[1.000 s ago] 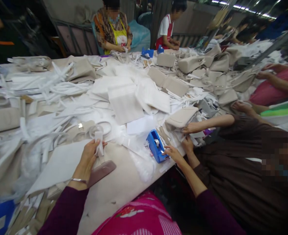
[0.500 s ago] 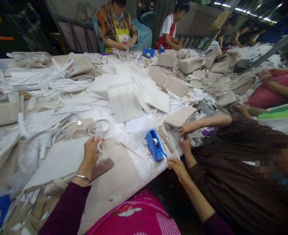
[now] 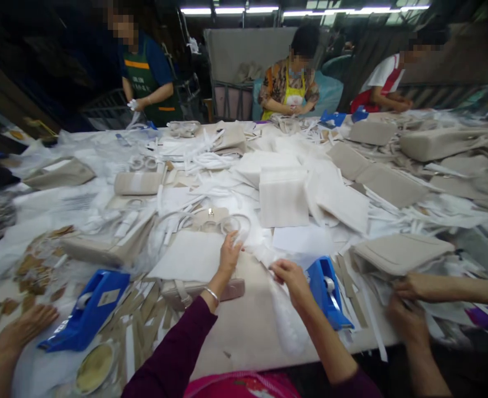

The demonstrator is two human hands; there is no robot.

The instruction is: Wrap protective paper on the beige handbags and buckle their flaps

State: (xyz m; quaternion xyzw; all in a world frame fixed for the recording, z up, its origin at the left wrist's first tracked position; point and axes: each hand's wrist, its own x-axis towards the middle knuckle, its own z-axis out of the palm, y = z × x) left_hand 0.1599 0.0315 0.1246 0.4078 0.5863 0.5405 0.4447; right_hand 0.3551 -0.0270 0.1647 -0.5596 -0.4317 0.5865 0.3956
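1. Our left hand is curled narrow, its fingertips up against the coiled pale strap; a white scrap seems pinched there, but we cannot tell for certain.

2. Our right hand is drawn to a fine pinch — thumb against forefinger — beside a blue tape dispenser. A short piece of clear tape may be between those fingertips; it is too small for us to be sure.

3. The strap lies just ahead of our left hand, beyond a beige bag with a white sheet over it. A metal clasp shows near the strap, to its left.

4. We judge the step in hand to be fastening the white wrapping around the strap with tape. The two hands are apart, so the fastening looks not yet done.

5. The next move, as we read it, calls for the right fingertips to meet the left ones squarely, while the left hold keeps the wrapping snug — a loose grip could let it unroll. Clear plastic on the table lies close enough to snag the tape.
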